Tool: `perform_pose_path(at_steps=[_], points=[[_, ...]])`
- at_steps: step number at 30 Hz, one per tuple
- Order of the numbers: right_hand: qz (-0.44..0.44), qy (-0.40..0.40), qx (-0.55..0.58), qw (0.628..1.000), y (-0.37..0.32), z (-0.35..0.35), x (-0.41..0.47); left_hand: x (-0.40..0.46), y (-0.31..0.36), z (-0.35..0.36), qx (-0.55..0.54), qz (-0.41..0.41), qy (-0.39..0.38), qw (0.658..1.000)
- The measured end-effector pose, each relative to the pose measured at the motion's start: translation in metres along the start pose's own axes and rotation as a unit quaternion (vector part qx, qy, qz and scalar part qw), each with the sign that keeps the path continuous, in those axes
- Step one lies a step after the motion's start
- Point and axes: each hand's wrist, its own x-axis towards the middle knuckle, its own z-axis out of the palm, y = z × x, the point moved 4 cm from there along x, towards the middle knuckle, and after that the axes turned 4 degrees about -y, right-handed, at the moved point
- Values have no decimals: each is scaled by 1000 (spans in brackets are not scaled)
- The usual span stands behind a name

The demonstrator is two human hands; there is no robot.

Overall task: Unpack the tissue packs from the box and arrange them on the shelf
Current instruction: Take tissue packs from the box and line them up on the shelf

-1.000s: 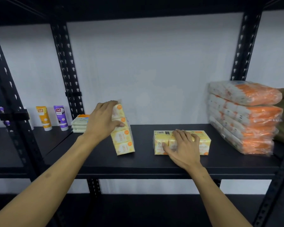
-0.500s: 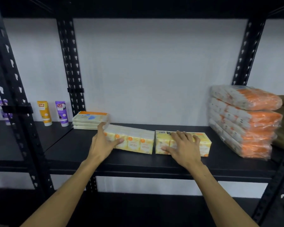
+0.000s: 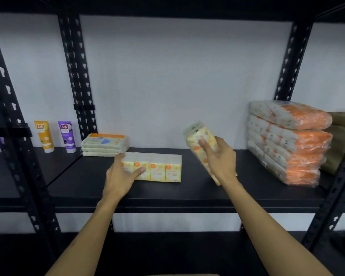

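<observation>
A yellow tissue multipack [image 3: 163, 167] lies lengthwise on the black shelf [image 3: 167, 193]. My left hand [image 3: 123, 173] wraps its left end, thumb across the front. My right hand [image 3: 220, 159] grips a second yellow tissue pack [image 3: 199, 141], tilted and raised off the shelf, its top end leaning left and blurred; the lower end is partly hidden behind the hand. The box is out of sight except for a thin tan strip at the bottom edge.
A flat stack of pale tissue packs [image 3: 105, 145] sits at the shelf's back left. A tall pile of orange-and-white tissue bundles [image 3: 289, 142] fills the right end. Two tubes [image 3: 55, 136] stand on the neighbouring left shelf. Black uprights [image 3: 78, 76] frame the bay.
My left hand laid its pack flat from upright and still holds its left end. My right hand has picked up the other pack, which lay flat, and tilted it above the shelf.
</observation>
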Motion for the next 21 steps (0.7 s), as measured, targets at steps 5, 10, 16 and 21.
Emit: perform_pose_path(at_steps=[5,10,16,21], points=[[56,24,113,992,-6,-1,0,1,-4,-1,1,0,-8,1000],[24,-14,123,992,-12,-3,7,1,-5,0,-1,4,-10,1000],[-102,-104,-43,988,-50,-4,28,3,-7,1,4,0,-6,1000],[-56,-12,-2,998,-34,-15,31,0,-4,1,-1,0,-9,1000]])
